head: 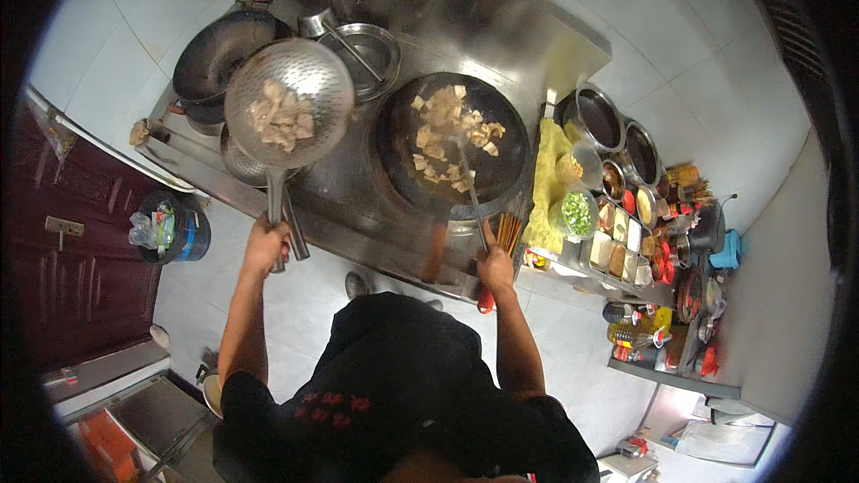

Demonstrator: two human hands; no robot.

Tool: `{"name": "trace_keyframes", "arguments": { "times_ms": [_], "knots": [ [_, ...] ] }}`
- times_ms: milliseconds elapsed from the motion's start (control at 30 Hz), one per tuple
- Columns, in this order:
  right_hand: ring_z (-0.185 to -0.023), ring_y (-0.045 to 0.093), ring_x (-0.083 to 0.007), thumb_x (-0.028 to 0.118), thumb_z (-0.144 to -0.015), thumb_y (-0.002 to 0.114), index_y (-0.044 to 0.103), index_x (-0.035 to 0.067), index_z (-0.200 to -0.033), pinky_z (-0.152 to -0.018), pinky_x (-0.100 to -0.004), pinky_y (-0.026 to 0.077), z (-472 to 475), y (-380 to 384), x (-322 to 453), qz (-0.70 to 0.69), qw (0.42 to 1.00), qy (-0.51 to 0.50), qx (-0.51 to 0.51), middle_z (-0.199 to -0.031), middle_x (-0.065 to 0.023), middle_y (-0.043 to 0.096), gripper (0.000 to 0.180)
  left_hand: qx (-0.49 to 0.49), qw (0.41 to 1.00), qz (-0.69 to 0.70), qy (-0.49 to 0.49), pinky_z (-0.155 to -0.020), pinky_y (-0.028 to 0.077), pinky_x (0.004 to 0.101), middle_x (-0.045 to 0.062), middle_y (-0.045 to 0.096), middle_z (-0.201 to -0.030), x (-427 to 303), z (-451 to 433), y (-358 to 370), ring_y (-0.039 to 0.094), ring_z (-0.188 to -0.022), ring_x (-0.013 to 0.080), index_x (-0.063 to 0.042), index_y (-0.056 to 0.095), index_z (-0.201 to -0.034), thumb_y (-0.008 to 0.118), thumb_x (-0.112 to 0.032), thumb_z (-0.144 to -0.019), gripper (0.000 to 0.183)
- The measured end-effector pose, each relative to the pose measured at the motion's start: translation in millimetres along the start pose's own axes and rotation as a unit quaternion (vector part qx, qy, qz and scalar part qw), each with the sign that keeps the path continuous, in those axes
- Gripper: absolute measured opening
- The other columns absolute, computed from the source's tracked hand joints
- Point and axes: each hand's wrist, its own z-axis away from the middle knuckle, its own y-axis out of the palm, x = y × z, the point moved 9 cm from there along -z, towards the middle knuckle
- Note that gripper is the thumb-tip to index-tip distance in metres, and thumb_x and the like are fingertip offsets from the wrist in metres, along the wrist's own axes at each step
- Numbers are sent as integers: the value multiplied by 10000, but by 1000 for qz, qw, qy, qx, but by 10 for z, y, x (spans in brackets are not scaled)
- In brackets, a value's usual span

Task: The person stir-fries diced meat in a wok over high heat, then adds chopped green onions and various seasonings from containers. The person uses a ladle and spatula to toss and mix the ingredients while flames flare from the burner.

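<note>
My left hand [267,246] grips the handle of a large perforated metal strainer [322,84], held level over the stove's left side. Pieces of pale cooked meat [282,117] lie in its bowl. Similar pieces [443,107] are spread in a dark wok [500,171] on the stove. My right hand [495,267] is closed around the handle of a long metal utensil [478,204], whose far end is among the pieces in the wok; its head is blurred. The wok's wooden handle [436,251] points towards me. A second strainer [243,164] rests below the first.
Another wok [221,54] stands at the back left, near a metal pot with a ladle [352,50] across it. To the right are a bowl of chopped green onion [576,213], seasoning containers [614,248] and metal pots [597,117]. A bin [191,235] stands left of the counter.
</note>
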Motion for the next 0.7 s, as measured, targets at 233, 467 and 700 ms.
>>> {"name": "trace_keyframes", "arguments": {
  "times_ms": [233, 467, 700],
  "knots": [
    [-1243, 709, -423, 165, -1029, 696, 518, 285, -1642, -1017, -480, 572, 445, -1049, -596, -32, 998, 53, -6, -1389, -230, 712, 650, 20, 994, -35, 99, -433, 499, 326, 55, 600, -754, -444, 191, 1483, 632, -550, 145, -47, 520, -1367, 630, -26, -979, 404],
    [-1190, 715, -463, 114, -1030, 677, 522, 280, -1639, -982, -494, 582, 225, -1262, -801, -112, 984, 70, -122, -1373, -245, 715, 651, -30, 923, -288, 254, -896, 599, 494, 222, 769, -1050, -744, 191, 2345, 761, -889, 306, -47, 486, -1486, 738, -80, -997, 551],
    [-892, 750, -497, 170, -1028, 618, 402, 311, -1698, -790, -591, 577, -661, -679, -632, 2, 993, 72, -91, -987, -313, 757, 718, -104, 973, 76, 190, -406, 447, 277, 16, 583, -782, -329, -86, 1344, 551, -544, 80, -102, 571, -1330, 699, -168, -1076, 292]
  ]
}}
